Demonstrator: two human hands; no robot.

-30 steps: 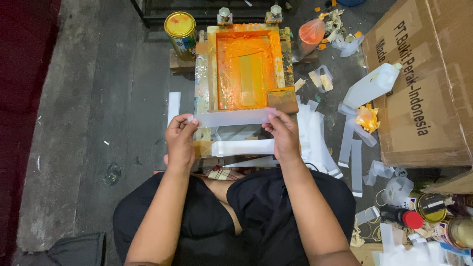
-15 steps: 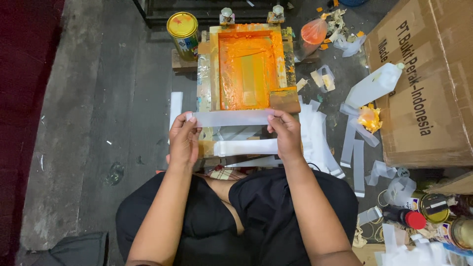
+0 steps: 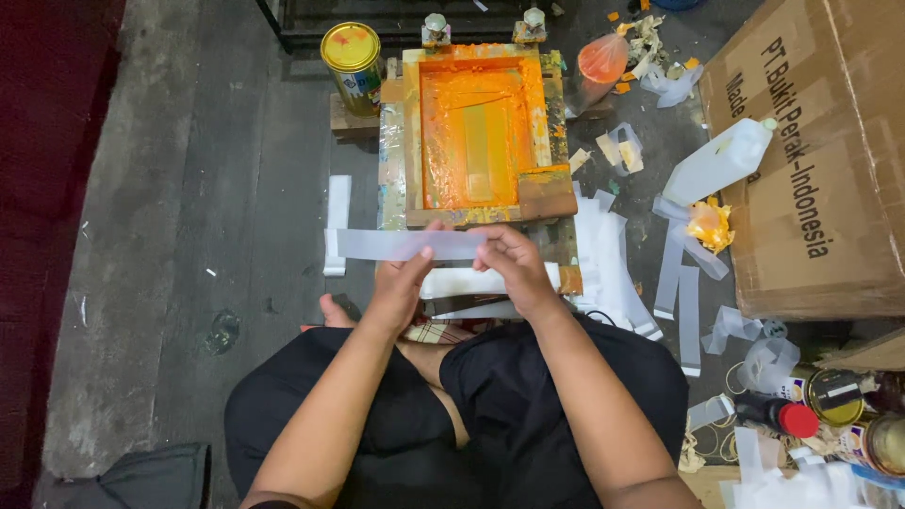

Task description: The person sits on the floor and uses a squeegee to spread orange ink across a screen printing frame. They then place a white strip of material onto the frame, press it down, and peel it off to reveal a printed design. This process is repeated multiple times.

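Strip held crosswise below the frame

Hands meet at one translucent white plastic strip (image 3: 405,245), long axis running left to right. The left hand (image 3: 401,287) has fingers clamped on its middle; the right hand (image 3: 509,264) pinches its right end, so most of the strip juts leftward. Beyond sits one orange-inked wooden printing frame (image 3: 476,132), then one yellow-lidded tin can (image 3: 352,52).

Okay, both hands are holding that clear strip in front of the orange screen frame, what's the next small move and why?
Probably carry the translucent strip leftward to the floor, beside the white strip already lying there. The left hand and right hand pinch it off to the left of the screen frame, clear of the wet orange ink.
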